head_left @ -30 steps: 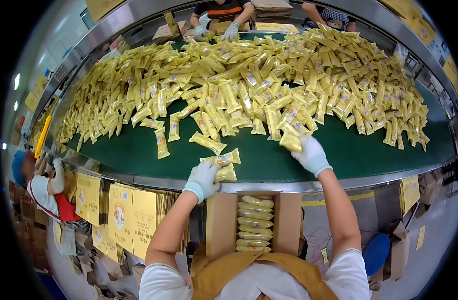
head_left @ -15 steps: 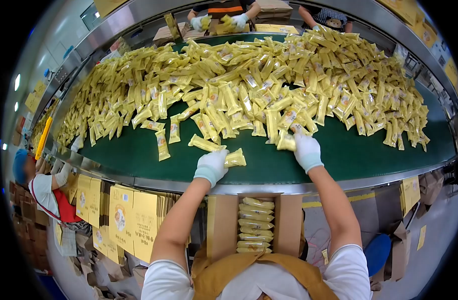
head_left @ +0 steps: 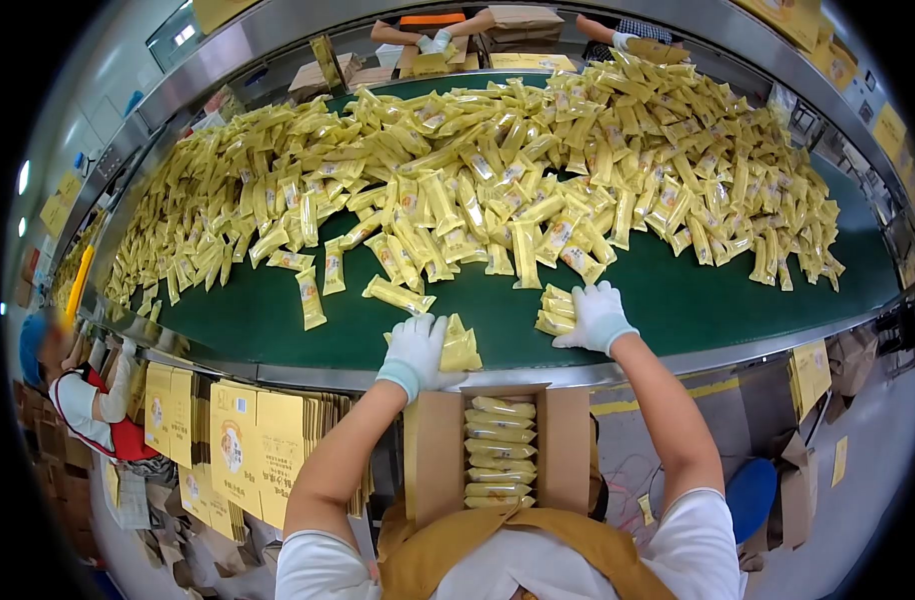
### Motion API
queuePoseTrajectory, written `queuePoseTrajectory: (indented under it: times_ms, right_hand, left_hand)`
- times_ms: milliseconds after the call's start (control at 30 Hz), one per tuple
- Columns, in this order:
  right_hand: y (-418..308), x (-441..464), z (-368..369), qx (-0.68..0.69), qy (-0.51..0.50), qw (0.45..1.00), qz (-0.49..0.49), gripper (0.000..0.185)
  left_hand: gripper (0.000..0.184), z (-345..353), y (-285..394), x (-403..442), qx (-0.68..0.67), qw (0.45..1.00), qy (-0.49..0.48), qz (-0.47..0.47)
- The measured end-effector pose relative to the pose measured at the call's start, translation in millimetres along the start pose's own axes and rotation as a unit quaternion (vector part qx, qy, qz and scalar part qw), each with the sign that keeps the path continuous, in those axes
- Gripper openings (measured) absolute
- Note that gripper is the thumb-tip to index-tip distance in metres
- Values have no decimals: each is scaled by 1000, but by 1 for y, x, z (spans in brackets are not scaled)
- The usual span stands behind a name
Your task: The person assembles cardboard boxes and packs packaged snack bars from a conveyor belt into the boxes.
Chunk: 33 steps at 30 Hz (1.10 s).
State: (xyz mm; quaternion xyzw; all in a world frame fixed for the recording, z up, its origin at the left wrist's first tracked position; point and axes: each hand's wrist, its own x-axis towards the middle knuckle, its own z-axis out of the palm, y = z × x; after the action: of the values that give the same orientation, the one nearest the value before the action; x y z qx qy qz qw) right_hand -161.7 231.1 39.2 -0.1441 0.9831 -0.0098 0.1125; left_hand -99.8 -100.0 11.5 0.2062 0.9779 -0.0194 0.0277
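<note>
My gloved left hand [head_left: 416, 352] is closed at the belt's near edge, holding yellow packets [head_left: 460, 346] that stick out on its right. On the right, my gloved right hand [head_left: 596, 318] is wrapped against a small stack of yellow packets [head_left: 556, 311] on the green belt [head_left: 498, 320]. A single packet [head_left: 399, 296] lies just beyond my left hand. Below the belt edge, between my forearms, an open cardboard box [head_left: 443, 450] holds a column of several yellow packets [head_left: 501, 436].
A large heap of yellow packets [head_left: 478, 150] spreads over the belt. Flattened yellow cartons [head_left: 248, 440] stand at the left, near a co-worker in a red apron [head_left: 128, 438]. Across the belt are a co-worker's gloved hands [head_left: 436, 42]. A blue stool [head_left: 752, 498] is at the lower right.
Both hands have drawn nearer the belt's front edge, each now with more packets gathered at it. The view has shifted slightly. Across the belt, the co-worker's hands have come together over a box.
</note>
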Motion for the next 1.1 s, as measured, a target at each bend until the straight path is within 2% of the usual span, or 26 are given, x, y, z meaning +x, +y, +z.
queuePoseTrajectory:
  times_ms: [67,133,200,267,367,400,467,500,533,567,600,667,700,733,767,867,967,1000,1033,1067,1100]
  right_hand:
    - [4,14,-4,21,-35,999,-27,103]
    - [10,31,-1,58,107,991,-49,97]
    - [9,47,-31,75,106,990,-55,93]
    - [15,64,-46,-69,108,988,-88,91]
    - [17,83,-58,-215,-14,970,-112,94]
    - [18,88,-60,-255,-47,957,-126,96]
    - [8,95,-63,-233,-67,964,-107,95]
    - [5,92,-63,-221,-80,967,-94,95]
    - [4,90,-60,-209,-93,970,-81,95]
    - [7,85,-54,-201,-51,973,-99,89]
    - [7,82,-49,-174,-66,978,-94,88]
    - [3,64,-53,-119,-94,985,-82,85]
    - [3,51,-48,-94,-68,989,-93,82]
    - [10,39,-29,-86,8,988,-124,81]
    - [8,25,-24,-70,10,990,-125,80]
    - [7,-1,-11,-4,-3,992,-123,76]
    - [12,-10,11,70,45,988,-129,75]
    - [16,-14,15,97,57,986,-125,73]
    - [12,-16,12,84,40,989,-116,82]
    - [8,-19,19,66,108,984,-128,87]
    - [5,-21,22,34,114,985,-123,93]
  left_hand:
    - [115,10,-3,0,-23,1000,5,2]
    - [116,17,-6,0,-52,998,-30,9]
    - [118,7,-4,-2,-57,997,-61,-2]
    - [120,6,-7,-3,-65,995,-71,-4]
    - [117,-19,-8,-3,-131,989,-54,-50]
    - [114,-23,-17,2,-139,989,-46,-32]
    - [107,-39,-43,10,-156,987,-35,-9]
    - [95,-51,-51,14,-134,990,-49,1]
    - [93,-43,-69,21,-135,989,-26,49]
    - [93,-41,-82,26,-113,991,-26,66]
    - [94,-41,-92,32,-90,992,-25,86]
    - [95,-39,-104,41,-89,989,-88,77]
    - [95,-36,-107,44,-84,988,-110,73]
    - [95,-34,-108,47,-80,986,-132,71]
    - [95,-34,-108,47,-78,984,-137,85]
    - [96,-19,-113,40,13,985,-54,163]
    - [98,-25,-99,33,22,987,-96,128]
    - [98,-27,-91,31,-17,989,-113,90]
    - [98,-29,-84,28,-56,989,-130,52]
    - [98,-39,-75,25,-95,985,-146,15]
    - [109,-50,-66,23,-94,980,-172,-22]
